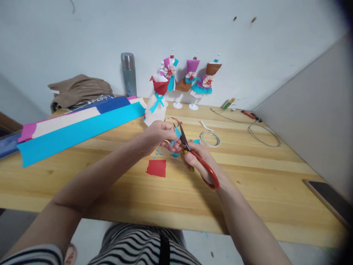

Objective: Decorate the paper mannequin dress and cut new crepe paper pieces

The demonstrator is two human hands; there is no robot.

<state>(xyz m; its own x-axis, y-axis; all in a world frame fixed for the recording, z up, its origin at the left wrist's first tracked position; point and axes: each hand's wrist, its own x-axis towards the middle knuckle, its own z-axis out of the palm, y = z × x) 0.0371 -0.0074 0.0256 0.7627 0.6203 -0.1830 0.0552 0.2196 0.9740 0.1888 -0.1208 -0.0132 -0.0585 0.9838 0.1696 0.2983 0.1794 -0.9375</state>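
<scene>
Scissors (186,146) and blue piece (177,131), partly hidden by hands (157,136).

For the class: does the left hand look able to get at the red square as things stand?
Probably yes: the red square lies close by with nothing on it, though the left hand grips a blue piece at the scissors and may need to release that first.

No text, label, brand, number or sign can be read anywhere here.
</scene>
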